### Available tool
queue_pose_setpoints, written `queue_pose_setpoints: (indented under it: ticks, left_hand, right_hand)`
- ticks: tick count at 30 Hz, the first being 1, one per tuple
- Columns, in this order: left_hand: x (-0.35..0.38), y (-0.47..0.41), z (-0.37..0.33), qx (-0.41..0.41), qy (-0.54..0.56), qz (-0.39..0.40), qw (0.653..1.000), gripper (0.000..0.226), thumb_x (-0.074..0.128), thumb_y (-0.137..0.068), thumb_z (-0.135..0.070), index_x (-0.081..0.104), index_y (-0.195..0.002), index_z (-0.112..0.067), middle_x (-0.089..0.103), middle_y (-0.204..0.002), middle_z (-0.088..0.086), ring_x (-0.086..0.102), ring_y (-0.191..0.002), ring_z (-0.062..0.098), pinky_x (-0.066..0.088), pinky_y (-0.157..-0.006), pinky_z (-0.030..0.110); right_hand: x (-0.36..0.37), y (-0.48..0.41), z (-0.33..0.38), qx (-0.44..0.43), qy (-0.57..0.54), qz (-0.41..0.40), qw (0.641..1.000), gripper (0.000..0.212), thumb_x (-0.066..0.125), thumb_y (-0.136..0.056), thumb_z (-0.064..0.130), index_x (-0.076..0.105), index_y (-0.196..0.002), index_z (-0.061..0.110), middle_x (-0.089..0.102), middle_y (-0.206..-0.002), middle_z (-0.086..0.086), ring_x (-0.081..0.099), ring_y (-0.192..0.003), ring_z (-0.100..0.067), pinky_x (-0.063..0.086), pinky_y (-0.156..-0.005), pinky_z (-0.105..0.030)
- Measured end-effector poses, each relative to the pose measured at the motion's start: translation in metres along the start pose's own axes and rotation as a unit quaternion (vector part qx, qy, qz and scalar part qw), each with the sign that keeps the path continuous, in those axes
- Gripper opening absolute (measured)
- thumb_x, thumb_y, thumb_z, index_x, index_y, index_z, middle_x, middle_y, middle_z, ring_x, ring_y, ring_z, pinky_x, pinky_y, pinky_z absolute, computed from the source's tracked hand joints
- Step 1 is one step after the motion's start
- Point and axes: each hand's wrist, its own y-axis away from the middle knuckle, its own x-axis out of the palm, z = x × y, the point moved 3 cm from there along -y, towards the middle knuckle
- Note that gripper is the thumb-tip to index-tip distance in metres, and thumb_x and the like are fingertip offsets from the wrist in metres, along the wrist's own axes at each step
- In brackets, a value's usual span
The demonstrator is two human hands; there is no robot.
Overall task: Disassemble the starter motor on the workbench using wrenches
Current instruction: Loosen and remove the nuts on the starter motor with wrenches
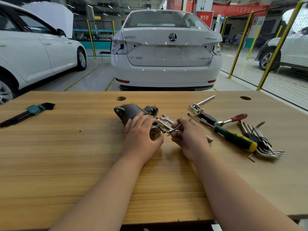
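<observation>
1. My left grip (141,132) clamps the starter motor (131,112), which lies mid-surface (66,147); I'd hold it firmly down.
2. My right grip (188,137) pinches a slim wrench (175,128); I'd seat its head squarely before turning.
3. The fastener is hidden between my hands, so I cannot judge the fit.

Wood-grain worktop (66,155) had two round holes near its far edge. A black hex key set (35,110) in a teal holder lay far left. The starter motor (131,111) lay on its side at centre, an open-end wrench (167,118) just beside it. Crowded at right were a sliding T-bar (204,101), red-handled ratchet (233,118), green-and-yellow screwdriver (235,138), silver hex keys (265,147) and a small socket (209,138).
</observation>
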Motion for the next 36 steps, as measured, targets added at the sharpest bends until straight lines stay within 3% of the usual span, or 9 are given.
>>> queue_pose_setpoints:
  ticks: [10,16,24,33,36]
  left_hand:
    - [0.000,0.001,-0.001,0.002,0.001,-0.010,1.000,0.044,0.067,-0.074,-0.040,0.056,-0.115,-0.028,0.050,-0.130,-0.007,0.027,-0.134,0.013,0.009,-0.112,0.033]
    - [0.002,0.001,0.001,0.001,-0.001,-0.006,1.000,0.047,0.065,-0.075,-0.042,0.054,-0.119,-0.028,0.048,-0.133,-0.008,0.024,-0.135,0.012,0.007,-0.112,0.034]
    - [0.003,0.001,0.002,0.004,-0.003,-0.009,1.000,0.049,0.067,-0.074,-0.040,0.054,-0.119,-0.027,0.048,-0.132,-0.007,0.025,-0.134,0.013,0.008,-0.112,0.034]
    - [0.001,0.001,0.000,0.006,-0.005,-0.005,1.000,0.049,0.067,-0.075,-0.039,0.053,-0.121,-0.026,0.047,-0.134,-0.007,0.023,-0.135,0.012,0.006,-0.112,0.032]
    - [0.001,0.001,-0.001,0.003,0.000,-0.005,1.000,0.050,0.068,-0.074,-0.037,0.053,-0.121,-0.026,0.047,-0.134,-0.007,0.023,-0.135,0.012,0.005,-0.112,0.032]
  right_hand:
    - [0.001,-0.006,-0.010,0.056,-0.099,0.015,0.993,0.017,0.050,-0.098,0.021,0.057,-0.090,0.008,0.069,-0.060,-0.004,0.066,-0.051,-0.014,0.051,-0.044,-0.024]
    - [-0.002,-0.006,-0.007,0.048,-0.102,-0.018,0.993,0.017,0.049,-0.097,0.020,0.056,-0.086,0.010,0.065,-0.054,-0.002,0.059,-0.043,-0.011,0.047,-0.040,-0.022]
    - [0.005,-0.004,-0.015,0.084,-0.132,0.036,0.987,0.018,0.050,-0.098,0.022,0.054,-0.087,0.008,0.066,-0.057,-0.005,0.060,-0.045,-0.010,0.049,-0.042,-0.020]
    - [0.003,-0.004,-0.017,0.106,-0.149,0.035,0.983,0.017,0.051,-0.098,0.021,0.055,-0.090,0.006,0.067,-0.055,-0.006,0.063,-0.046,-0.011,0.051,-0.042,-0.022]
    - [0.005,-0.004,-0.015,0.073,-0.150,0.031,0.986,0.015,0.051,-0.098,0.019,0.055,-0.090,0.006,0.066,-0.057,-0.006,0.063,-0.047,-0.011,0.051,-0.043,-0.022]
